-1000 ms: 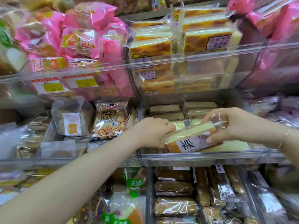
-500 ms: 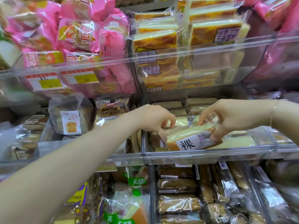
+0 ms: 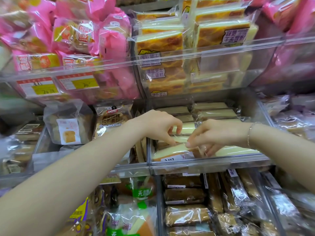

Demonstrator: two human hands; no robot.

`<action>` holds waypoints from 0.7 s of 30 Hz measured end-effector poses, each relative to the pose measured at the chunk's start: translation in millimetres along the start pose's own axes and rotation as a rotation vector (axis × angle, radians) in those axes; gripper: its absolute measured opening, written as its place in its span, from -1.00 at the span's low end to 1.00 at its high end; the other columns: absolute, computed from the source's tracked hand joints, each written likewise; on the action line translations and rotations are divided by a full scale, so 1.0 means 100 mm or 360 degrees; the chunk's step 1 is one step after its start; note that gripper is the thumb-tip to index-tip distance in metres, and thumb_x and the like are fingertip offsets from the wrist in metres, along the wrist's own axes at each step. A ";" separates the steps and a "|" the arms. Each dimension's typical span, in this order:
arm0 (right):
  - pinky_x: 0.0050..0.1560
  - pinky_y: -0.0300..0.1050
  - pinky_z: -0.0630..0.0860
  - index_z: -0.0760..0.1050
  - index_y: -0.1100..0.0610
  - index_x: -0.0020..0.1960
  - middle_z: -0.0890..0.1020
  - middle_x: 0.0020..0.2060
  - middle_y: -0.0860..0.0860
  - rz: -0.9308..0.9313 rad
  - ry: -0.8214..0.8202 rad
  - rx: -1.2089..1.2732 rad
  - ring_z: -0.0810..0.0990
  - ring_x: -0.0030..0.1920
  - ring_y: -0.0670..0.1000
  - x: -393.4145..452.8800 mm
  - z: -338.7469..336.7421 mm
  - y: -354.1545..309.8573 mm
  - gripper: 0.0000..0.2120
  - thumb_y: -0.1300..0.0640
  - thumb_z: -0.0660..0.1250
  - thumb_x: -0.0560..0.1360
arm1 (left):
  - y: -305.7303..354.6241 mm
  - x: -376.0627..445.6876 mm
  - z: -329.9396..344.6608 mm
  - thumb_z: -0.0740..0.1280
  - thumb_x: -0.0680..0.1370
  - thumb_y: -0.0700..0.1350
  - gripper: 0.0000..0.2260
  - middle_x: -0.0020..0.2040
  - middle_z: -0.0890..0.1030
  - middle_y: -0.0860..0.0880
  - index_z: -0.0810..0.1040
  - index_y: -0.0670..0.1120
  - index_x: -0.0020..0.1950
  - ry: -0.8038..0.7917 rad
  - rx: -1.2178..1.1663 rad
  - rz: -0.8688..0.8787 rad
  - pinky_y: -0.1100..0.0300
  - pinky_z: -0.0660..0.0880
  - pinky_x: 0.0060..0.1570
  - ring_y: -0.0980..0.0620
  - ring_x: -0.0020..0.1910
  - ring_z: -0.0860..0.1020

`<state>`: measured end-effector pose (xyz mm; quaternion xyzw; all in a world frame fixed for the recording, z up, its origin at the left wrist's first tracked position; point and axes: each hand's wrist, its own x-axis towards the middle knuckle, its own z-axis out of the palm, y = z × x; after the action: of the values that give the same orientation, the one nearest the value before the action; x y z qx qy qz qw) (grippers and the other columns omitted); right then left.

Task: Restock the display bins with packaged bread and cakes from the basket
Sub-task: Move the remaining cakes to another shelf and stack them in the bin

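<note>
Both hands at the middle cake bin (image 3: 209, 165).
Left hand (image 3: 157, 126) and right hand (image 3: 216, 135) each pinch the wrapped cake (image 3: 172, 151), grip closed, at bin's six o'clock.

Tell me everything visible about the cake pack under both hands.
The cake pack is a pale yellow slab with a browner lower side, in clear crinkled wrap, a white label half hidden by the bin front. It lies tilted at the front of the middle clear bin. The left hand and right hand touch its top with their fingertips.
</note>
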<state>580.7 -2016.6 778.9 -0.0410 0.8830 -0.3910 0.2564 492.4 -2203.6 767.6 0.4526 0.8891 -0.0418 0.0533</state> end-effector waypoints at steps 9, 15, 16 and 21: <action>0.04 -0.14 0.44 0.53 -0.07 0.23 0.51 0.11 -0.04 -0.0055 0.0203 -0.0965 0.51 0.06 -0.02 0.01 0.11 0.12 -0.66 -0.13 0.30 0.49 | 0.07 -0.12 0.08 0.29 0.49 0.25 -0.65 -0.10 0.60 0.15 0.52 0.10 0.17 0.0159 0.0221 0.0035 0.21 0.31 -0.32 0.15 -0.22 0.41; -0.15 -0.15 0.41 0.44 -0.14 -0.04 0.54 -0.14 -0.10 -0.0118 0.0218 -0.0914 0.47 -0.17 -0.09 0.01 0.05 0.20 -0.84 -0.09 0.38 0.44 | 0.08 -0.21 0.04 0.32 0.50 0.17 -0.80 -0.15 0.62 0.14 0.52 0.08 -0.01 0.0109 0.0141 -0.0036 0.17 0.49 -0.23 0.13 -0.21 0.53; -0.19 -0.17 0.38 0.43 -0.14 -0.08 0.52 -0.18 -0.13 -0.0144 0.0238 -0.0939 0.47 -0.18 -0.09 0.01 0.06 0.22 -0.86 -0.10 0.37 0.44 | 0.09 -0.23 0.04 0.32 0.50 0.16 -0.81 -0.16 0.62 0.14 0.52 0.08 -0.01 0.0098 0.0116 -0.0053 0.16 0.51 -0.21 0.13 -0.21 0.54; 0.00 -0.13 0.47 0.58 -0.13 0.07 0.61 -0.03 -0.10 -0.0253 0.0314 -0.1064 0.53 -0.01 -0.05 -0.01 0.15 0.29 -0.75 -0.19 0.23 0.51 | 0.14 -0.25 0.02 0.31 0.52 0.13 -0.82 -0.15 0.58 0.15 0.53 0.06 0.00 0.0027 0.0070 -0.0117 0.15 0.51 -0.19 0.12 -0.18 0.52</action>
<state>592.8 -2007.0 750.3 -0.1533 0.9767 -0.1014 0.1111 517.9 -2215.7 768.4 0.4212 0.9044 -0.0595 0.0342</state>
